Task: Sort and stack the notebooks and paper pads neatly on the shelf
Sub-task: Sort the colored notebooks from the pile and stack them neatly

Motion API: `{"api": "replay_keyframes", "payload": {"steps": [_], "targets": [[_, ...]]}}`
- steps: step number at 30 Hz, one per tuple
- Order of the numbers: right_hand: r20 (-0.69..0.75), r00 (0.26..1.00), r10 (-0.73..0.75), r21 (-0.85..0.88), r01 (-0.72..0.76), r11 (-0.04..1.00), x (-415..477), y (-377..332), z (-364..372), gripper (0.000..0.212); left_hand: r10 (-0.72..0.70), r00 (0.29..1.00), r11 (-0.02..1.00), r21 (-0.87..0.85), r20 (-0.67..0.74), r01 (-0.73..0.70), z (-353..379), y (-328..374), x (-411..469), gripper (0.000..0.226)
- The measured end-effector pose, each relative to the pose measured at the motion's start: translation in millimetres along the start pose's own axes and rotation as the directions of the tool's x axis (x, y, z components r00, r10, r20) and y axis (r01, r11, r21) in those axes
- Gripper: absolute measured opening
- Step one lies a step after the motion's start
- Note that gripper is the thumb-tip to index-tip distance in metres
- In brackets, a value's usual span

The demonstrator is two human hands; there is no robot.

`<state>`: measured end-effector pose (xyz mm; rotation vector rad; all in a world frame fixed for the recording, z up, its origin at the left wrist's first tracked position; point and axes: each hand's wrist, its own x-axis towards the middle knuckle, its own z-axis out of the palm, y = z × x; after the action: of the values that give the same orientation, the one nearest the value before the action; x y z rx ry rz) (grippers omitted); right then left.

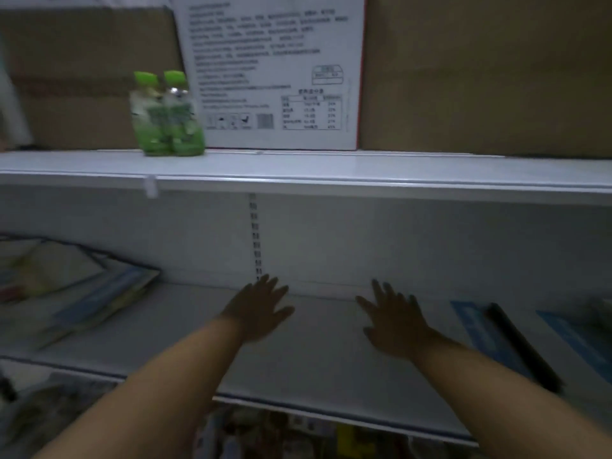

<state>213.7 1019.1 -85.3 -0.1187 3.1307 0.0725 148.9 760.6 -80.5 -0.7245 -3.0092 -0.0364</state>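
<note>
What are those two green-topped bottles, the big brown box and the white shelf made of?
Bottles: probably clear, shiny plastic; light glints and green shows through. Brown box: matte cardboard, dull and flat. Shelf: likely white painted metal, smooth with a thin edge; blur leaves it unsure.

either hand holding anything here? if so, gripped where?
Nothing held. Left hand and right hand are both open, fingers spread, over bare shelf between the notebook piles.
</note>
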Motion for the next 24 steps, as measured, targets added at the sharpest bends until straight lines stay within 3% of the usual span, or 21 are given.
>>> {"api": "replay_keyframes", "payload": {"steps": [4, 11, 17, 24], "targets": [[-0.028, 0.940, -0.341, -0.039, 0.340, 0.940, 26, -134, -6, 0.064, -0.177, 0.984, 0.982, 0.067, -0.032, 0.179, -36, -101, -63, 0.064], [0.058, 0.770, -0.636, 0.003, 0.637, 0.771, 45, -318, -16, 0.062, -0.383, 0.924, 0.922, 0.063, -0.019, 0.383, -46, -225, -183, 0.061], [0.086, 0.649, -0.756, -0.020, 0.760, 0.650, 91, -425, -23, 0.053, -0.571, 0.821, 0.815, -0.138, -0.024, 0.563, -24, -307, -225, 0.060], [-0.098, 0.628, -0.772, 0.051, 0.778, 0.626, 185, -517, -31, 0.042, -0.670, 0.742, 0.731, -0.145, 0.033, 0.666, -25, -392, -239, 0.060]]}}
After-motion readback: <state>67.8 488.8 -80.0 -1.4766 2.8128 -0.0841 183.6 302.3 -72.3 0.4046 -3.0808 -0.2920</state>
